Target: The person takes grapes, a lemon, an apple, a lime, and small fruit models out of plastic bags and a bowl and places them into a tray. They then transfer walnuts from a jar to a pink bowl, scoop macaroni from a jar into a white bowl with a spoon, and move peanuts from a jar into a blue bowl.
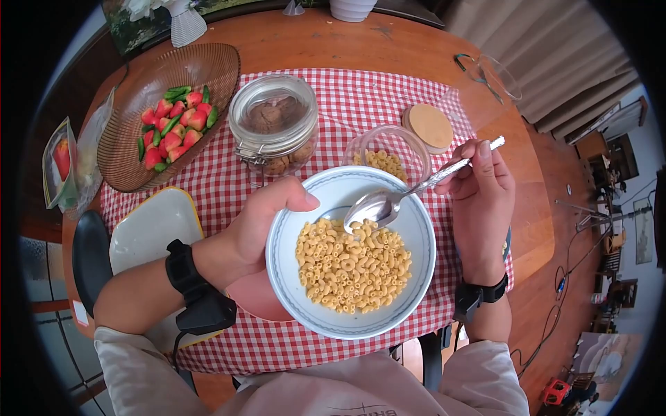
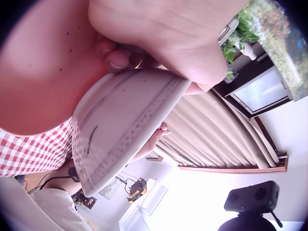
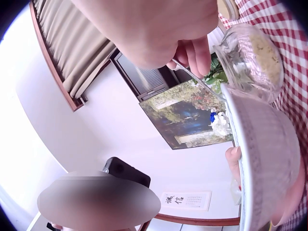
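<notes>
A white bowl [image 1: 277,277] with a blue-patterned rim holds dry elbow macaroni [image 1: 354,270]. My left hand [image 1: 257,222] grips its left side, thumb over the rim; in the left wrist view the fingers [image 2: 118,58] curl beneath the bowl [image 2: 125,110]. My right hand [image 1: 483,201] pinches the handle of a metal spoon [image 1: 374,208], whose head lies over the far edge of the macaroni. Right behind the bowl stands a clear jar [image 1: 424,149] with more macaroni in it. A pink dotted surface [image 1: 260,295] shows under the bowl's left side.
A round wooden lid [image 1: 429,126] lies beside the clear jar. A clamp-lid glass jar [image 1: 274,125] holds brown pieces. Left are a brown ribbed dish [image 1: 114,156] of red and green items and a white tray [image 1: 149,229]. Glasses [image 1: 489,76] lie at the back right.
</notes>
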Demonstrator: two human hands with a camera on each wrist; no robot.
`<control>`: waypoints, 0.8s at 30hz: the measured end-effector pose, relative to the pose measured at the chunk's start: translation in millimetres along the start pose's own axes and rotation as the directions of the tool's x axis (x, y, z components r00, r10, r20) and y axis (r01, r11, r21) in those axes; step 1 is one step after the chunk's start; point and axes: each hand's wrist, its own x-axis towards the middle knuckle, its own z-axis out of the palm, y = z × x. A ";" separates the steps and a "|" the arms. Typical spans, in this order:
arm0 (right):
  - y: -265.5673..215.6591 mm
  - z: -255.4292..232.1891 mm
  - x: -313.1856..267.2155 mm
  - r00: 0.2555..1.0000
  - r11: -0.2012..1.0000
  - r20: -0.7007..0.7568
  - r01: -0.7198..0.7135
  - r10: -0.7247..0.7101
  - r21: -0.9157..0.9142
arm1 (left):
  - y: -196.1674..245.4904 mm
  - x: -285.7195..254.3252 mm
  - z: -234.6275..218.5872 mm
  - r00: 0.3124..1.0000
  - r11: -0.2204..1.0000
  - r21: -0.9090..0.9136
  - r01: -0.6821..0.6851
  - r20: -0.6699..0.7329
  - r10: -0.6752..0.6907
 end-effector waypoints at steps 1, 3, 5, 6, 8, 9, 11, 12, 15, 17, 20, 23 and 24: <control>-0.4 -1.6 1.1 1.000 1.000 -0.026 0.000 0.000 0.017 | -0.1 -0.1 -0.1 1.000 1.000 0.003 -0.001 -0.003 0.001; -1.2 -5.1 3.3 0.999 0.999 -0.051 0.001 0.001 0.033 | -0.5 0.0 0.1 1.000 1.000 0.006 -0.002 -0.006 0.002; -1.5 -8.4 5.8 0.998 0.991 -0.024 -0.061 0.064 0.118 | -0.8 0.2 -0.1 1.000 1.000 0.013 -0.011 -0.021 0.011; -0.9 -10.5 7.4 0.998 0.991 -0.024 -0.061 0.065 0.118 | -1.0 0.6 -1.3 1.000 1.000 0.013 -0.012 -0.021 0.012; -0.2 -15.0 9.7 0.993 0.978 -0.029 -0.106 0.113 0.178 | -1.9 2.0 -5.0 0.999 0.999 0.049 -0.020 -0.033 0.022; -1.1 -16.5 9.8 0.993 0.978 -0.028 -0.106 0.113 0.177 | -2.4 2.7 -6.7 0.999 0.999 0.048 -0.021 -0.032 0.022; -3.2 -19.4 10.3 0.994 0.971 -0.066 -0.067 0.084 0.231 | -3.0 3.5 -9.1 0.999 0.998 0.053 -0.022 -0.029 0.023; -3.3 -21.6 10.8 0.994 0.971 -0.065 -0.068 0.085 0.230 | -2.7 3.2 -9.3 0.999 0.998 0.052 -0.023 -0.029 0.024; -2.9 -26.5 11.7 0.989 0.962 -0.149 0.020 0.022 0.272 | -2.0 2.3 -7.8 1.000 0.999 0.054 -0.003 -0.026 0.005; -3.6 -27.3 10.8 0.988 0.959 -0.139 0.103 -0.068 0.264 | -2.0 2.7 -5.2 1.000 0.999 0.050 -0.016 -0.019 0.017; -0.7 -30.2 11.1 0.978 0.944 -0.172 0.165 -0.119 0.286 | -2.1 3.2 -6.1 0.999 0.997 0.074 -0.029 -0.011 0.030; -1.4 -30.9 11.7 0.975 0.914 -0.162 0.200 -0.151 0.353 | -1.2 2.1 -4.1 1.000 0.999 0.046 -0.018 -0.001 0.018; -2.5 -29.5 11.5 0.975 0.914 -0.162 0.199 -0.150 0.353 | -0.9 1.6 -2.9 1.000 0.999 0.046 -0.018 -0.002 0.018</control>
